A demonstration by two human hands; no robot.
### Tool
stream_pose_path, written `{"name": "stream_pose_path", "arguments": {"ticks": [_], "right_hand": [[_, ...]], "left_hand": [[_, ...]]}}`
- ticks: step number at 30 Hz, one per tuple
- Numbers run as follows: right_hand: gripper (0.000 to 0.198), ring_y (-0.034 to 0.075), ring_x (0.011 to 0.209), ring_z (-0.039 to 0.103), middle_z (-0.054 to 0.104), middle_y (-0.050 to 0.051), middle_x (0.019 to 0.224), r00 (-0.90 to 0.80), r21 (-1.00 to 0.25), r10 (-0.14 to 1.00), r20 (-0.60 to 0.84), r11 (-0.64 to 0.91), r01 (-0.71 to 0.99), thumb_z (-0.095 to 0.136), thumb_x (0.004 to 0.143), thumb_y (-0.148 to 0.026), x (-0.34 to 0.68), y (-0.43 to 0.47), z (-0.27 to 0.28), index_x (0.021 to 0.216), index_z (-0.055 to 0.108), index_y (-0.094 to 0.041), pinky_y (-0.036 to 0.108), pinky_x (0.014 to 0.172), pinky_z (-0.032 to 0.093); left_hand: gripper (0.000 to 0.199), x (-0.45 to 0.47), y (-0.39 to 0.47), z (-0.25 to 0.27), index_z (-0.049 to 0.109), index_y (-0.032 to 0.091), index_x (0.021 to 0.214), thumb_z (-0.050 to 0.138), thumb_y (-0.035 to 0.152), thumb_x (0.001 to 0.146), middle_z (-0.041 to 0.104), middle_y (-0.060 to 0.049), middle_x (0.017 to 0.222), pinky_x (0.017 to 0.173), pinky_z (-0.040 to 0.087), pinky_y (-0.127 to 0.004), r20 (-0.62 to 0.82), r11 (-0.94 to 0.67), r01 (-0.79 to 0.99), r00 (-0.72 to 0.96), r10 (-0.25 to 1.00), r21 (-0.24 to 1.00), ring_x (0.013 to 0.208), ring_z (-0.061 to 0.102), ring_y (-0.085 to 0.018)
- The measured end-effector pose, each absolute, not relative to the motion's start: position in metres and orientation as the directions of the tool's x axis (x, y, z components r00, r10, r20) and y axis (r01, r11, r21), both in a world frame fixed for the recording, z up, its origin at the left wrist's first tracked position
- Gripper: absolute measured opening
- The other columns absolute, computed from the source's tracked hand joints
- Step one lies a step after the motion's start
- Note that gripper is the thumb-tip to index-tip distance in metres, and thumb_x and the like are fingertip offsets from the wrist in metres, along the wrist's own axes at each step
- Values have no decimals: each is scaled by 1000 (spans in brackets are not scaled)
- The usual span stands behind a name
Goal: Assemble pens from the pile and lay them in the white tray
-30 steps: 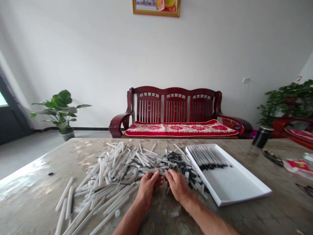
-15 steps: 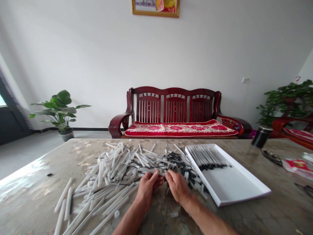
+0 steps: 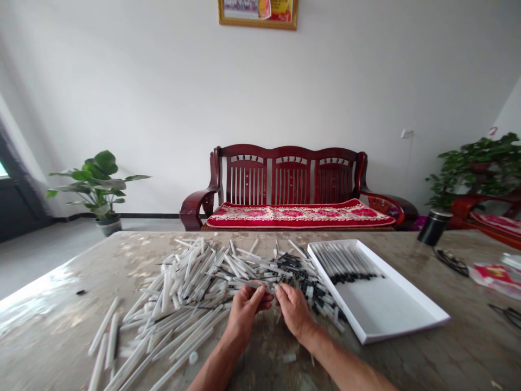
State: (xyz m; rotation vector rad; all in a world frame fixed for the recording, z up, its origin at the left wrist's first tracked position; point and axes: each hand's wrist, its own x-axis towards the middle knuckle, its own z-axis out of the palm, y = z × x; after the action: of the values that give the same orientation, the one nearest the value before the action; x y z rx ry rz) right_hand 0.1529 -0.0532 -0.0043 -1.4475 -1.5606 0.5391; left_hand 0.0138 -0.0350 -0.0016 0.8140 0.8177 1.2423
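Plenty loose on the surface (image 3: 52, 342) in that pile (image 3: 191, 271), left hand (image 3: 245, 310) pinching a tube (image 3: 253, 284) at its near edge, right hand (image 3: 293, 312) alongside, grip hard to tell, and one row (image 3: 345, 260) already in the tray (image 3: 391, 304)

Cannot see the underside of the bare right hand (image 3: 293, 310) or tell its grip. Cannot follow the slender grey-white stick (image 3: 253, 284) past the fingers of the bare left hand (image 3: 245, 308). Cannot count the overlapping translucent-white plastic tubes (image 3: 191, 271), partly cut off by the bottom edge. Can see only part of the gold-framed wall picture (image 3: 257, 24) at the top edge, and of the dark-red wooden sofa (image 3: 291, 169) behind the grey-brown patterned tabletop (image 3: 407, 364). Cannot identify the thin black object (image 3: 512, 314) cut by the right edge.
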Motion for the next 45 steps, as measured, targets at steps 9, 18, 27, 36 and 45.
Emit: {"name": "stream_pose_path", "arguments": {"ticks": [9, 18, 27, 36, 45], "right_hand": [[55, 9, 30, 31, 38, -7, 40, 63, -992, 998, -10, -18, 121, 39, 82, -74, 143, -59, 5, 59, 44, -25, 23, 32, 24], [60, 8, 32, 35, 44, -5, 43, 11, -999, 999, -32, -32, 14, 45, 78, -79, 143, -56, 4, 63, 51, -21, 21, 32, 26], [33, 11, 46, 53, 62, -1, 62, 157, -865, 968, 194, 94, 492, 44, 90, -44, 200, -31, 29, 78, 62, -19, 23, 50, 38], [25, 21, 95, 67, 76, 4, 95, 44, -278, 998, 41, -31, 960, 57, 75, -11, 237, -46, 58, 87, 74, -24, 26, 73, 39], [31, 24, 100, 66, 72, 9, 105, -16, -71, 998, -57, 12, 997, 57, 74, -4, 231, -50, 58, 95, 73, -21, 27, 74, 39]], "left_hand": [[48, 12, -34, -2, 64, 15, 80, 87, 49, 54, 69, -2, 69, 53, 52, -23, -12, 70, -434, 135, 991, 898, 63, 67, -17], [46, 11, -34, -1, 63, 16, 83, 84, 49, 58, 68, -1, 71, 53, 51, -23, -27, 67, -415, 103, 994, 907, 66, 67, -16], [44, 8, -31, 2, 59, 18, 84, 84, 45, 60, 73, -3, 83, 60, 57, -25, -153, 160, -544, 59, 986, 823, 70, 71, -17], [42, 10, -31, 0, 57, 19, 85, 82, 45, 64, 71, -1, 79, 57, 57, -26, -165, 195, -543, 104, 981, 817, 68, 72, -17], [45, 10, -35, 0, 57, 19, 85, 76, 55, 66, 68, 0, 75, 62, 53, -26, -139, 212, -444, 191, 972, 871, 69, 68, -16]]}}
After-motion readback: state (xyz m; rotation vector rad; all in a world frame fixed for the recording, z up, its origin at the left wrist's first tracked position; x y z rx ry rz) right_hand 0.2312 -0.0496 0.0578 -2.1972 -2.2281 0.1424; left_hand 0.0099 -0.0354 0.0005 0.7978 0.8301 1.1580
